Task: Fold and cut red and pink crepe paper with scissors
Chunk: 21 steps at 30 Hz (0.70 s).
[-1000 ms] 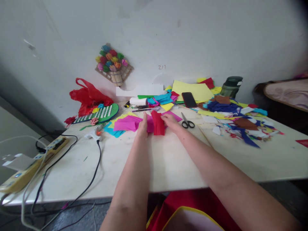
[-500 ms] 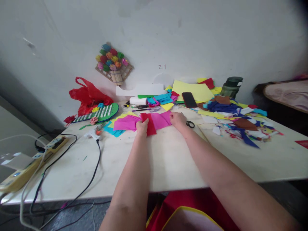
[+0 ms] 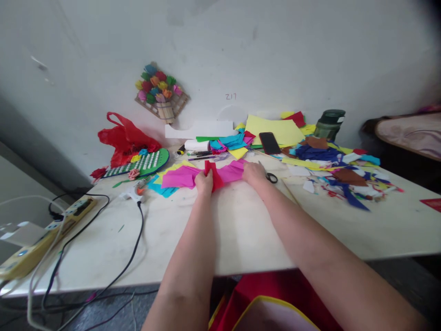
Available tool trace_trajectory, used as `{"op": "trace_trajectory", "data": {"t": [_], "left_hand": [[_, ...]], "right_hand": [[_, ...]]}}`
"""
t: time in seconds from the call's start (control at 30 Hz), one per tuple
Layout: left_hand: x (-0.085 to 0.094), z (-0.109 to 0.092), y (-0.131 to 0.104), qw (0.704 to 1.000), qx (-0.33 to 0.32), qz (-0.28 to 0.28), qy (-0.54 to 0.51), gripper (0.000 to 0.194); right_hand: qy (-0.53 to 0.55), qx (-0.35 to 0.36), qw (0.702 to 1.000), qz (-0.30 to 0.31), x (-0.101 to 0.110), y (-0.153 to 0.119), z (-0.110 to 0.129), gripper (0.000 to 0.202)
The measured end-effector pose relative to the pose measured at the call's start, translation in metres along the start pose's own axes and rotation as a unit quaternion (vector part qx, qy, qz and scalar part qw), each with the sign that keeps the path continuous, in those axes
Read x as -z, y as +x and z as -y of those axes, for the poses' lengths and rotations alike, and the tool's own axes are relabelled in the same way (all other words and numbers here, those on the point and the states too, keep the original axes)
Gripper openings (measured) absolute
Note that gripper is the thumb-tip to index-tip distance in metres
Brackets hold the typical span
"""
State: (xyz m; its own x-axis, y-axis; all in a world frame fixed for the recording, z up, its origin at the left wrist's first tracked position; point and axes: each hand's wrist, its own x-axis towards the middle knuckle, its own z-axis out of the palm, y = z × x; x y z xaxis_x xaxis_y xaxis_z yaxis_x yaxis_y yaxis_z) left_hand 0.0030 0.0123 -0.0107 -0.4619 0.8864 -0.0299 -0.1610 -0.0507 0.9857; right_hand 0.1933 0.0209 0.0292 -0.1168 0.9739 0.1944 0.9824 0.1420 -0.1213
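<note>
My left hand [image 3: 204, 180] is closed on a red paper piece [image 3: 216, 178], which is bunched up and lies across a pink paper strip [image 3: 181, 177]. The strip runs out to both sides. At its right end, my right hand [image 3: 254, 174] is closed with its fingertips on the pink paper. Yellow paper [image 3: 182, 164] and blue paper [image 3: 166, 191] lie partly under the strip's left part. Black-handled scissors [image 3: 272, 177] rest just right of my right hand, their blades partly hidden.
A glue gun [image 3: 132, 192] with a black cable lies left. Behind are a red bag [image 3: 126, 138], a phone [image 3: 269, 143] and yellow sheets [image 3: 275, 129]. Colored scraps [image 3: 347, 177] and a green bottle [image 3: 330, 124] stand right. A power strip [image 3: 51, 234] is far left.
The red paper, flat before, is now bunched and narrower under my left hand. The pink strip's right part is more creased, and the scissors' blades show more beside my right hand.
</note>
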Motion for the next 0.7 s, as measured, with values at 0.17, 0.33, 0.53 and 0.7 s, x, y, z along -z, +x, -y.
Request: {"op": "trace_trajectory", "data": {"t": [0.17,0.33,0.53,0.7], "left_hand": [[-0.001,0.002,0.002,0.994,-0.042,-0.037,0.092,0.018],[-0.001,0.000,0.002,0.984,-0.080,-0.043,0.151,0.025],[-0.003,-0.004,0.000,0.971,-0.098,-0.046,0.211,0.028],[-0.002,-0.007,-0.003,0.971,-0.095,-0.032,0.215,0.029]], "right_hand": [[0.046,-0.042,0.998,-0.025,0.000,0.002,-0.010,0.030],[0.095,-0.174,0.971,-0.133,0.006,0.002,-0.022,0.034],[0.180,-0.325,0.900,-0.227,0.001,0.002,-0.052,0.030],[0.116,-0.259,0.905,-0.317,-0.011,0.003,-0.063,0.031]]}}
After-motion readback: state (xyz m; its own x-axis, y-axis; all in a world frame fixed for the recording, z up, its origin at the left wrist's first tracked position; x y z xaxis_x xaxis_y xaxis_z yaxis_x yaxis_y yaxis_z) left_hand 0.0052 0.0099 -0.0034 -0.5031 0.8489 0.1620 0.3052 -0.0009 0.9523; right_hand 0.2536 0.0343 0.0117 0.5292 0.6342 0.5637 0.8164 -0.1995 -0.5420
